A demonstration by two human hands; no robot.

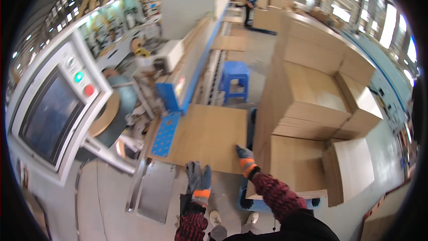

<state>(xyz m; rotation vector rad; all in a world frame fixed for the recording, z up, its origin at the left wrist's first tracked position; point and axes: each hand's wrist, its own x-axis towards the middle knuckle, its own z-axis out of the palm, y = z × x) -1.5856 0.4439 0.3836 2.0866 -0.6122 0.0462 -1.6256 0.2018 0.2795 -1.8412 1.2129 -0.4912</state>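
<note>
The wooden panel [209, 136] lies flat just right of the blue dotted plate [165, 135]. Nearer the person than that plate, the gloved left hand [198, 181] points away, fingers straight and parted by the panel's near edge, its grip unclosed. Well right of the plate, the right forearm [278, 195] slants inward, the right hand [246, 159] at the panel's right edge; whether that grip clasps it, I cannot tell.

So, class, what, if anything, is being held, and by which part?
Holding cannot be told: right hand at the right edge of the tan board, left hand at its near edge.
</note>
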